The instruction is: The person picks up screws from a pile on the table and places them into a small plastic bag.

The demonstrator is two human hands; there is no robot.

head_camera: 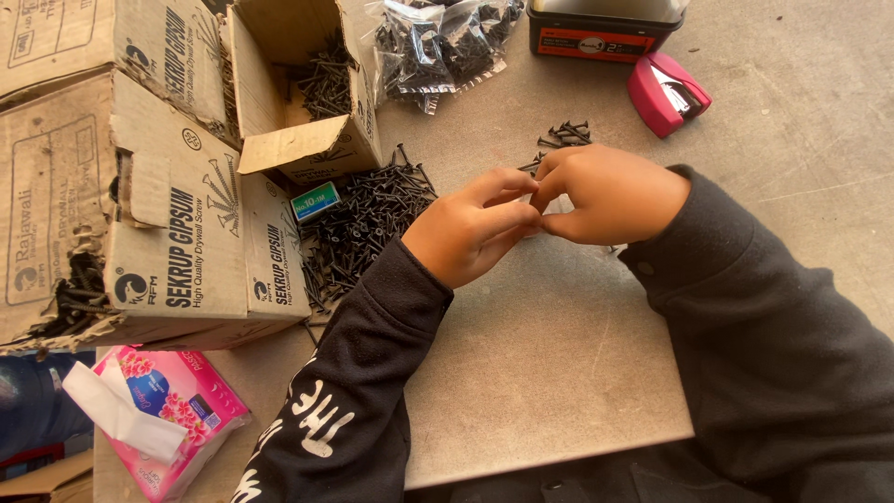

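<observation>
The grey table [559,373] carries everything, its near edge under the person's dark sleeves. Along its left edge stand large cardboard boxes [177,233], one open box [298,102] at the far left holding black screws. A pink tissue pack [172,410] lies at the near left corner. Between the boxes and the hands spreads a loose pile of black screws [368,224]; clear bags of screws [438,42] sit at the far edge beside a dark tin [596,33] and a pink stapler [666,91]. At the table's middle the left hand [470,233] and right hand [615,196] meet fingertip to fingertip, each grip narrow, pinched; what they hold is hidden. A small cluster of screws [563,135] lies just beyond them.
</observation>
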